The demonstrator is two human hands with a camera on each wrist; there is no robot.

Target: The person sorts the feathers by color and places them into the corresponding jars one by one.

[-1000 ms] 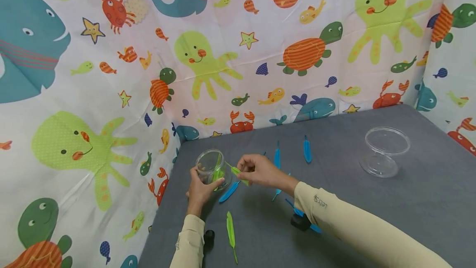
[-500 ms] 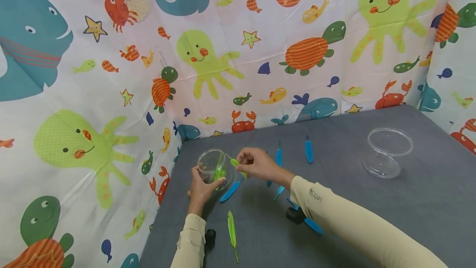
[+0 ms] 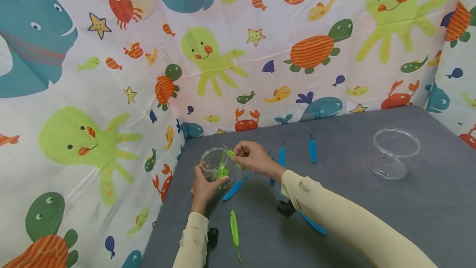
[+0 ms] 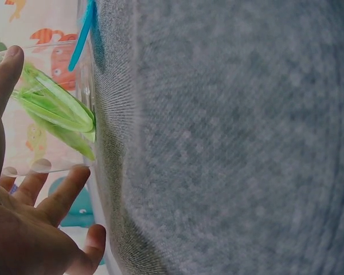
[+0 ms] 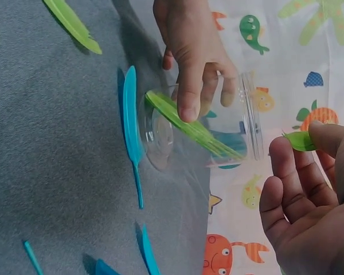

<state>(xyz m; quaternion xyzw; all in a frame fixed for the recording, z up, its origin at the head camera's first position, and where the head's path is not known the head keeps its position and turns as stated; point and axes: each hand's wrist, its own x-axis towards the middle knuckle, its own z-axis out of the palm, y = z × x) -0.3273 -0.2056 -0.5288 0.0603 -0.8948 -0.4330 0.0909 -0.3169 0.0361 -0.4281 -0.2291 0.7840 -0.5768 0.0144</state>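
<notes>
A clear plastic jar (image 3: 213,164) stands on the grey table at the left, with several green feathers (image 4: 57,109) leaning inside it. My left hand (image 3: 204,187) grips the jar from its near side, thumb across the front and fingers around the wall. Between thumb and fingers my right hand (image 3: 253,157) pinches another green feather (image 3: 234,157), its thin tip at the jar's rim. In the right wrist view, that hand (image 5: 309,200) is just outside the jar's mouth. Beside the jar's base lies a blue feather (image 5: 130,114).
A green feather (image 3: 234,228) lies on the table near the left forearm. Several blue feathers, one of them a far blue feather (image 3: 312,150), are spread over the middle. A second clear jar (image 3: 386,166) stands at the right. Printed curtains (image 3: 223,106) enclose the table's back and sides.
My right hand has moved up and left with the green feather, bringing the feather's tip to the jar's rim. My left hand keeps its grip on the jar. The head view has shifted slightly.
</notes>
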